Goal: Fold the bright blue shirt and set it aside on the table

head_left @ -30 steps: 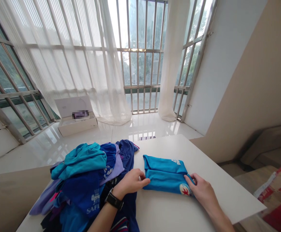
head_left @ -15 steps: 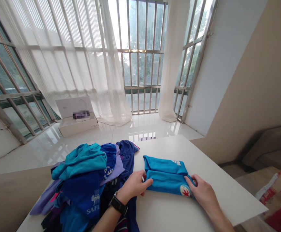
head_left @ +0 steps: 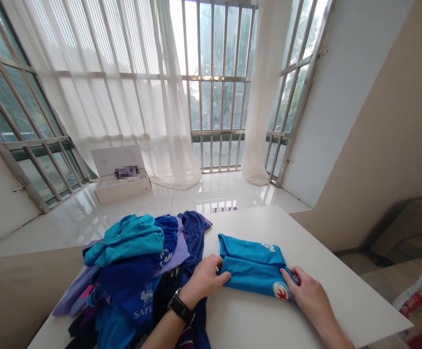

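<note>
My left hand (head_left: 206, 277) is at the left end of the folded blue shirt (head_left: 252, 274), thumb and fingers bent around its near corner with the cloth edge between them. My right hand (head_left: 307, 288) pinches the other end, thumb on top by the round badge (head_left: 281, 291) and the fingers curled at the edge. How hard either hand presses I cannot tell.

The shirt lies flat on the white table (head_left: 269, 320), folded into a long bundle with a seam running along its middle and a white logo on its far half. I wear a black watch (head_left: 181, 306) on my left wrist, and my left forearm reaches over the edge of a heaped clothes pile (head_left: 123, 281) in teal, navy, purple and black, just left of the shirt.

Beyond the table, an open white box (head_left: 122, 189) sits on the glossy sill (head_left: 181, 199), in front of the sheer curtain (head_left: 123, 97) and the barred window (head_left: 220, 106).
</note>
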Motion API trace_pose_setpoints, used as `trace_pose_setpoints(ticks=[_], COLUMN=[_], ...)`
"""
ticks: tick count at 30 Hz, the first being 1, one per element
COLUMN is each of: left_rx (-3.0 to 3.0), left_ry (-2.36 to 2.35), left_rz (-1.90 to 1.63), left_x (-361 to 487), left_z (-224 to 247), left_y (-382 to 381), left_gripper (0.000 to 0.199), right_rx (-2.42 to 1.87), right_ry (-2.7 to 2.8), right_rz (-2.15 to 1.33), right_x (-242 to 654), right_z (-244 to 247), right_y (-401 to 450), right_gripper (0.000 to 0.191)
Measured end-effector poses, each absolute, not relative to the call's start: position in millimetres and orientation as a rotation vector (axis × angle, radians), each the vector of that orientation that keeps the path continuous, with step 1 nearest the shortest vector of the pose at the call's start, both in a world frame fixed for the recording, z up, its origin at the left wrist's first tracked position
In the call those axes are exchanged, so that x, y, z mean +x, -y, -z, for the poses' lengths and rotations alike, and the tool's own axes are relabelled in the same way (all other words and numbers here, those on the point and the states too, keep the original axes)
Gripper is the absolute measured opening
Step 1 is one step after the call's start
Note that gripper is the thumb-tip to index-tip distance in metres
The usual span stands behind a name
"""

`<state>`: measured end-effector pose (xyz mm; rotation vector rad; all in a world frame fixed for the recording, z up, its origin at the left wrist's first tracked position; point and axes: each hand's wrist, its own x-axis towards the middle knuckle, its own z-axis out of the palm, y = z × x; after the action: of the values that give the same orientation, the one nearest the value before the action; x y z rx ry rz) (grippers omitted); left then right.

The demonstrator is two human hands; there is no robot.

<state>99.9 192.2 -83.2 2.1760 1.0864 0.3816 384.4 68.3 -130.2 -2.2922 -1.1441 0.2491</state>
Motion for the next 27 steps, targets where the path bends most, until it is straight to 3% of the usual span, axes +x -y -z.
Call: trace_pose_setpoints(ticks=[6,11,27], left_rx=[2.265,2.225,2.186], left_ry=[-1.118,-1.033,-1.262], left_rz=[-0.418,-0.556,-0.377], left_x=[102.3,110.1,115.5], left_z=[85.4,93.6,92.5], left_y=[-187.9,-190.7,-194.5], left_gripper=[0.034,0.025,0.016], right_rx=[-2.323,-2.355,-2.448], right_ry=[1.151,1.166,1.234], right_rz=[-0.286,-0.284,-0.252], right_x=[384.2,383.5,386.0], right_z=[129.9,129.3,130.7], right_y=[-67.8,-67.4,-69.0], right_gripper=[0.041,0.042,0.043])
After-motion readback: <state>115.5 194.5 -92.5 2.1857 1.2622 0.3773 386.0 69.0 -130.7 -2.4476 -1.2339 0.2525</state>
